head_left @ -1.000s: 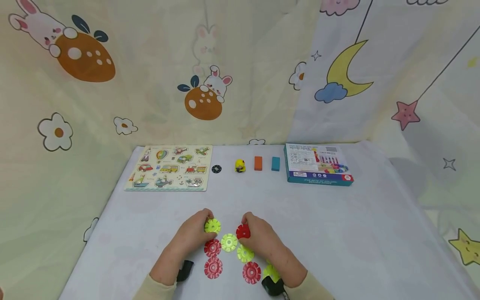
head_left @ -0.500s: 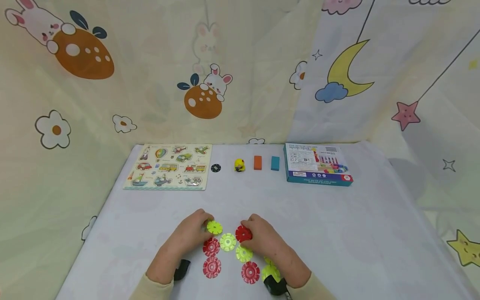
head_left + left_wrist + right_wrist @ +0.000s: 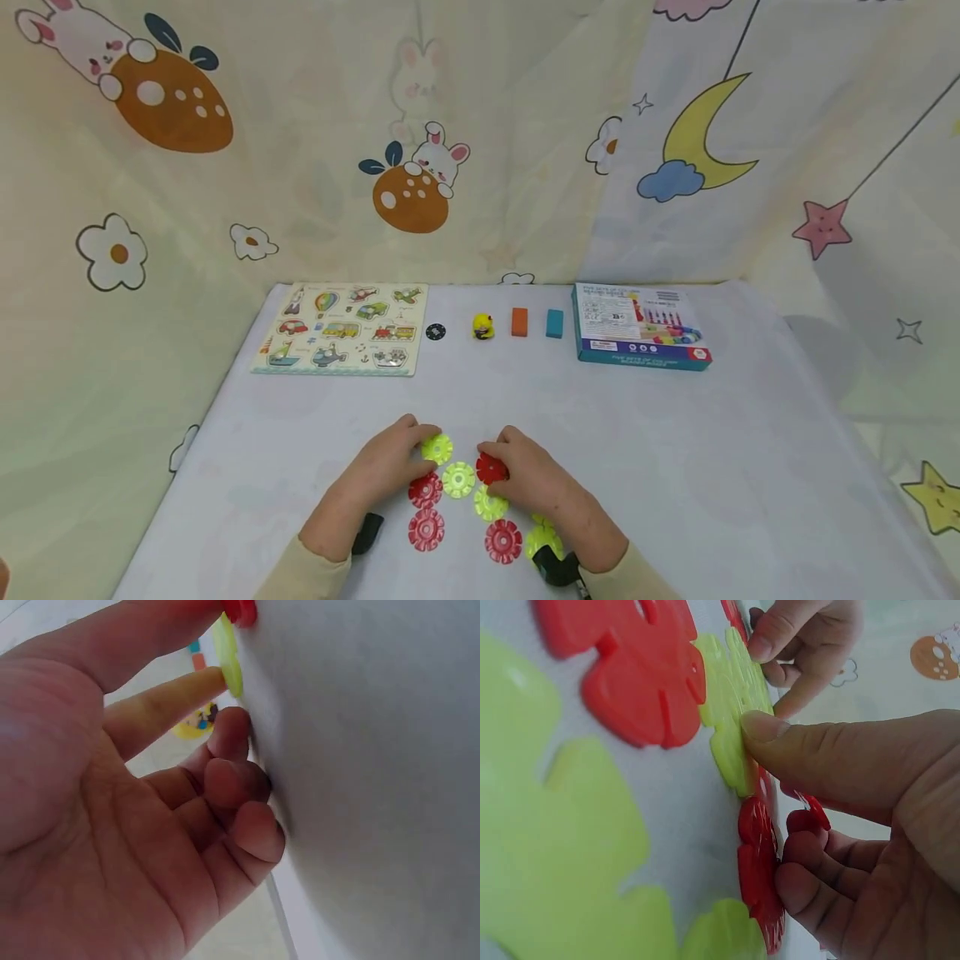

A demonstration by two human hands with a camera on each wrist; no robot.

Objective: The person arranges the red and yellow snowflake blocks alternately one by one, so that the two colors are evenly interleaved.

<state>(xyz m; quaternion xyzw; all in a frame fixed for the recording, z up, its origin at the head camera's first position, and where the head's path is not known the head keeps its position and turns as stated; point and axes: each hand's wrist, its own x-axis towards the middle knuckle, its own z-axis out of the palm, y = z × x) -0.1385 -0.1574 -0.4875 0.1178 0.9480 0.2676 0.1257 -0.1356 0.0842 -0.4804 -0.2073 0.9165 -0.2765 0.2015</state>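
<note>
- Far left I see the board, between ten and eleven o'clock from the middle yellow disc, which I take as my clock centre, with twelve at the top of my head view.
- Just past nine I have the left hand: thumb and index finger are parted across the rim of the held yellow disc, pinching it, while the other three fingers curl loosely. That disc sits near eleven.
- Between eight and nine is the upper left red disc, just beside the left thumb; touching it, at seven, is the lower left red disc.
- Well apart, a little short of twelve, I see the black chip.
- Far off, just past twelve, is the duck.
- At four, the lower yellow disc is partly covered by the right thumb.
- Near five lies the lower right red disc.
- Toward one I see the orange block.
- At three I have the right hand, its thumb and index finger gripping the held red disc, which sits between two and three.
- Farther out at four, the black camera partly hides the far right yellow disc.
- At one is the blue block.
- Nearly at two, the box lies flat.
</note>
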